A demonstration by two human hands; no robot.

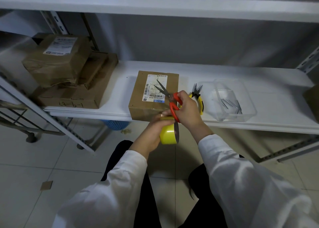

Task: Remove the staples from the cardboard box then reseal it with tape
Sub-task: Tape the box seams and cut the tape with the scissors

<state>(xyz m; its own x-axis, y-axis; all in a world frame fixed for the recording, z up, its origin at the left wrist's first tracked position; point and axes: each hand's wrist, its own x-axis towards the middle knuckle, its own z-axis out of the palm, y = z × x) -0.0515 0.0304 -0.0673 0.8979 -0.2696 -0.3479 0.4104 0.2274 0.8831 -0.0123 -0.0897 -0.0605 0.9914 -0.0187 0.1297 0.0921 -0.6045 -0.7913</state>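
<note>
A small cardboard box with a white shipping label lies on the white shelf, at its front edge. My left hand grips a yellow tape roll just below and in front of the box. My right hand holds red-handled scissors, their blades spread apart and pointing up-left over the box label. Clear tape seems to run from the roll to the box's front edge. Yellow-handled pliers lie on the shelf just right of my right hand.
A clear plastic tray holding several metal staples sits right of the pliers. Stacked brown parcels fill the shelf's left end. A blue basket stands on the tiled floor under the shelf. Another shelf board runs overhead.
</note>
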